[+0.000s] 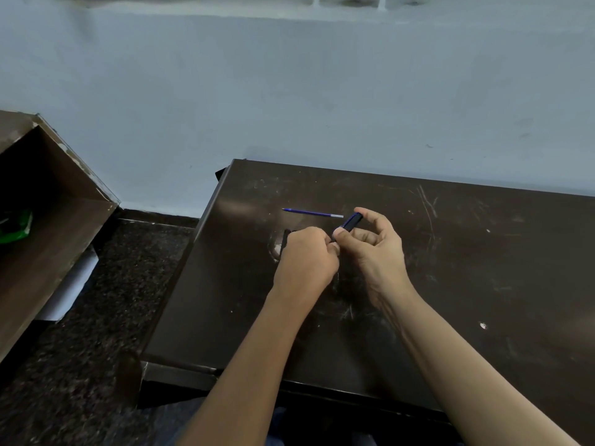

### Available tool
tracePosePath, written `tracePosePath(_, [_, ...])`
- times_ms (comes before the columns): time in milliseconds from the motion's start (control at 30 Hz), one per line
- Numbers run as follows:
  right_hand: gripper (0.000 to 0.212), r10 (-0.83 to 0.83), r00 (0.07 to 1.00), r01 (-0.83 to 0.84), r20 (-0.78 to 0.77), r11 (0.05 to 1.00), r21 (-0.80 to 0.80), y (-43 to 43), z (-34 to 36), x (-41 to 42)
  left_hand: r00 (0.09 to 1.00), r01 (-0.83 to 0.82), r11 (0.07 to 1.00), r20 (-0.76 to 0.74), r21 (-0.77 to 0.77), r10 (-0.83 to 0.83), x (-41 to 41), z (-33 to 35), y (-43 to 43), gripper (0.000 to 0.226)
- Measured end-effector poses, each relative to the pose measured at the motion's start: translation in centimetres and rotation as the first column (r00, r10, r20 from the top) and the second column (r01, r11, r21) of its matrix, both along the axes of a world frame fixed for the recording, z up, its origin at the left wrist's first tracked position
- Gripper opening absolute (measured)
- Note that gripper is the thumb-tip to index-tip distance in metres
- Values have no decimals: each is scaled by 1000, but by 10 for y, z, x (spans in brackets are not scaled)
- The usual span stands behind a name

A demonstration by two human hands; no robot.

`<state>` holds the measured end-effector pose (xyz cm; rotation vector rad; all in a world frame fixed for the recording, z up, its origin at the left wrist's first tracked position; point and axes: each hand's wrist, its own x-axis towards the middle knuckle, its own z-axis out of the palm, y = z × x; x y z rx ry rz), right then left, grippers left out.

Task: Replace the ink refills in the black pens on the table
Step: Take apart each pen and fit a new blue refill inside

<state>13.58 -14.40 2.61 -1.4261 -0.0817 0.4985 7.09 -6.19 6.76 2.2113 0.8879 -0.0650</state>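
A black pen [350, 222] with a blue sheen is held above the dark table [467, 268], tilted up to the right. My right hand [373, 249] pinches its upper barrel between thumb and fingers. My left hand [307, 255] is closed around the pen's lower end, and a dark piece [286, 239] sticks out at the left of that fist; what it is I cannot tell. A thin blue ink refill [314, 213] lies flat on the table just beyond both hands, tip pointing left.
The scratched table stands against a pale blue wall [289, 91]. To the left, across a dark speckled floor [96, 317], is a brown shelf unit [48, 220] with a green item [16, 225] inside. The table's left edge runs close to my left forearm.
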Motion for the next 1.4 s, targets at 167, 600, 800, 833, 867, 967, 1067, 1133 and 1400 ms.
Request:
tracePosePath(167, [47,21,992,-17,-125,999,35,-6,6,11,993,-84,848,28,-524,116,-1,2,3,23])
tracePosePath(600, [38,25,995,10,99,942,-334,4,-3,-3,993,-117,921,-38,-372,111,-8,7,6,22])
tracePosePath(800, [26,105,961,40,256,864,-503,8,-20,-3,994,-77,977,-92,-198,60,-11,3,12,32])
tracePosePath(833, [26,125,954,41,272,845,-533,8,-25,-3,993,-81,985,-98,-149,67,-12,3,13,36])
tracePosePath(867, [25,147,949,38,279,826,-562,7,-30,-4,993,-85,989,-97,-120,73,-12,3,15,38])
tracePosePath(967, [26,201,944,15,260,766,-643,7,-45,-6,990,-102,988,-113,-120,88,-14,5,20,37])
tracePosePath(1067, [27,213,936,35,279,734,-678,8,-53,-5,987,-111,991,-129,-80,100,-17,7,22,35])
tracePosePath(1133, [27,212,936,44,280,719,-693,9,-55,-3,986,-124,991,-119,-55,117,-19,7,23,34])
tracePosePath(1400, [24,228,920,87,320,675,-732,17,-54,-6,987,-113,993,-116,-22,110,-21,10,25,32])
